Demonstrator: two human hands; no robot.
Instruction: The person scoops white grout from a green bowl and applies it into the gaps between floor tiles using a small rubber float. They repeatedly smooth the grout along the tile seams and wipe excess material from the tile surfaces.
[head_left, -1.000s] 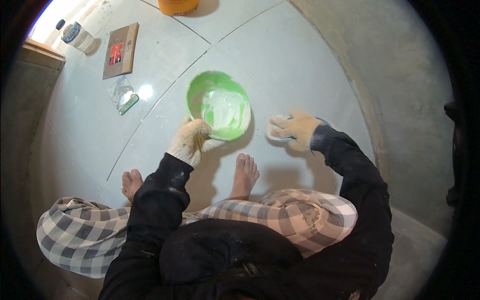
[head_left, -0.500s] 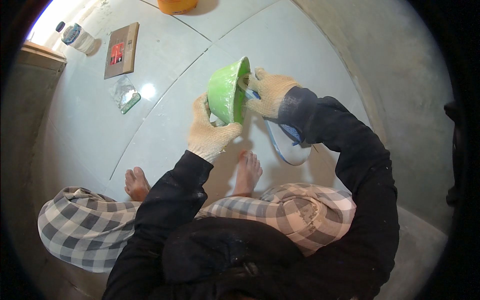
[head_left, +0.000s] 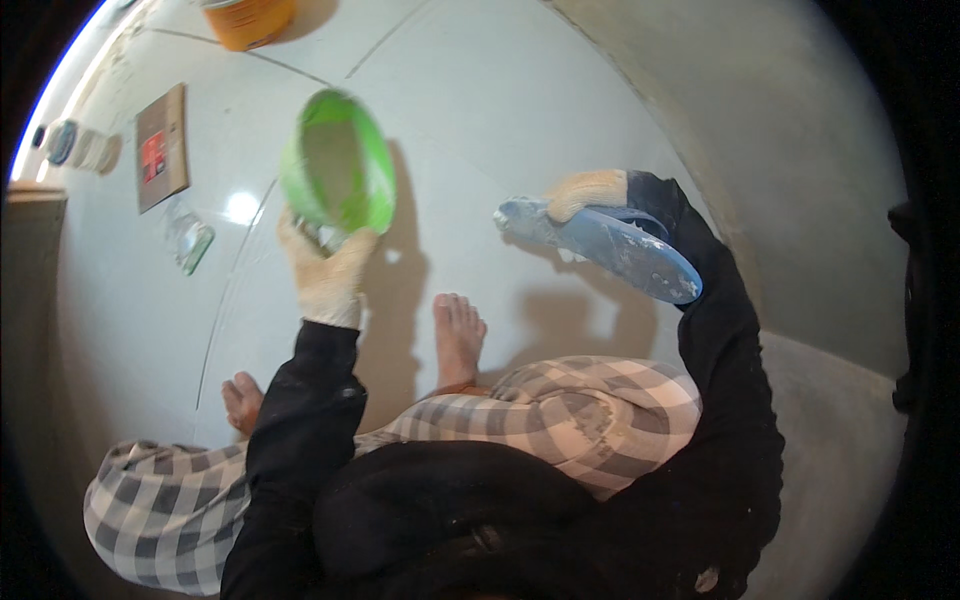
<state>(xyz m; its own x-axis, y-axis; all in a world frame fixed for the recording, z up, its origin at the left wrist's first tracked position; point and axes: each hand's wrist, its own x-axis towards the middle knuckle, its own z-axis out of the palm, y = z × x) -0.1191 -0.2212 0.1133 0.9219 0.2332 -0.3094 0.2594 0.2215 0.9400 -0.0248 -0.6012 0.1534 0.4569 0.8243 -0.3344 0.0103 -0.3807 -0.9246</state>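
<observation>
Gloved in cream knit, my left hand (head_left: 328, 275) grips a green plastic bowl (head_left: 378, 185) from below. The bowl is tilted so its inside faces right, and a pale residue coats it. Something whitish shows between the bowl and my palm; I cannot tell what it is. To the right, my right hand (head_left: 590, 192), in a matching glove, is closed around a blue flip-flop (head_left: 640, 258). The flip-flop's underside is smeared with whitish material, most thickly at its left end. Both hands are above the tiled floor, well apart.
On the pale tiles (head_left: 470, 130) at the left lie a flat brown box (head_left: 162, 150), a clear plastic packet (head_left: 188, 240) and a water bottle (head_left: 85, 147). An orange tub (head_left: 250, 22) stands at the far edge. A grey wall (head_left: 790, 180) rises on the right.
My hands have moved apart. The bowl went left and turned to show its inside; the flip-flop came away from the bowl's mouth to the right and turned underside into view.
</observation>
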